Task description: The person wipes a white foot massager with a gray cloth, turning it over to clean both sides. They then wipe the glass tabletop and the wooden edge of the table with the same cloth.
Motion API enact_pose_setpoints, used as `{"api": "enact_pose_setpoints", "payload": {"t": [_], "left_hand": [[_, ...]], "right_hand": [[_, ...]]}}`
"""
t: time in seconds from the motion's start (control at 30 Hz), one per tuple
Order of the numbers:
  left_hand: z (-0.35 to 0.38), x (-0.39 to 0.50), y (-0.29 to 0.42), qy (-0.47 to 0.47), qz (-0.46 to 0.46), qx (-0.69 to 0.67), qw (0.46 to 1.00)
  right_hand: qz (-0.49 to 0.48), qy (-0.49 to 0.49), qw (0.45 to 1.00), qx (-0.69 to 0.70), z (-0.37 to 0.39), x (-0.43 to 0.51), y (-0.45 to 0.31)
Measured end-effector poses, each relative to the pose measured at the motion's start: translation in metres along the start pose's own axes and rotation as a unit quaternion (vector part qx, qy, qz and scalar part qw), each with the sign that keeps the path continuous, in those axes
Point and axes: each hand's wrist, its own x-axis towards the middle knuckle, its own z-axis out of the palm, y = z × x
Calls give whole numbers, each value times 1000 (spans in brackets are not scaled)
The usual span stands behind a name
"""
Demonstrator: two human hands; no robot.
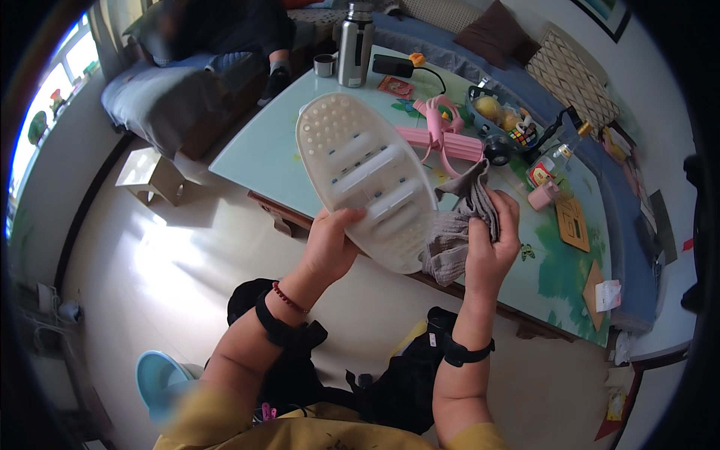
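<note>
My left hand (336,243) grips the lower left edge of a pale oval plastic board with rollers and raised nubs (360,169), perhaps a foot massager, its thumb on the top face. The board is tilted up over the near edge of the glass-topped table (264,163). In my right hand (496,239) is a bunched grey-brown cloth (450,242), hanging against the board's lower right edge. Just behind the board, a pink ridged roller with straps (444,138) lies on the table.
A steel thermos (355,48), a metal cup (324,66), a fruit basket (489,109) and a glass bottle (562,157) stand on the table. A stool (149,177) and blue basin (163,377) are at left. Another person (225,28) sits behind.
</note>
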Motion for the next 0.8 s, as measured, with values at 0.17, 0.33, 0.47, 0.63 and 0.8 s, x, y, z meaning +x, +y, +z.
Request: {"api": "enact_pose_setpoints", "payload": {"t": [0.17,0.33,0.47,0.63,0.8], "left_hand": [[2,2,0,-54,-4,24,998],[0,-3,-15,-145,23,153,977],[-8,-3,-24,-172,65,259,948],[-17,2,-18,-183,40,261,947],[-8,-2,-8,-194,21,264,945]], "right_hand": [[-123,-46,977,-169,9,-11,-8],[-150,-81,940,-294,25,-14,-17],[-181,-129,909,-352,32,-13,-27],[-260,-225,902,-260,39,-20,-40],[-234,-187,913,-277,41,-15,-38]]}}
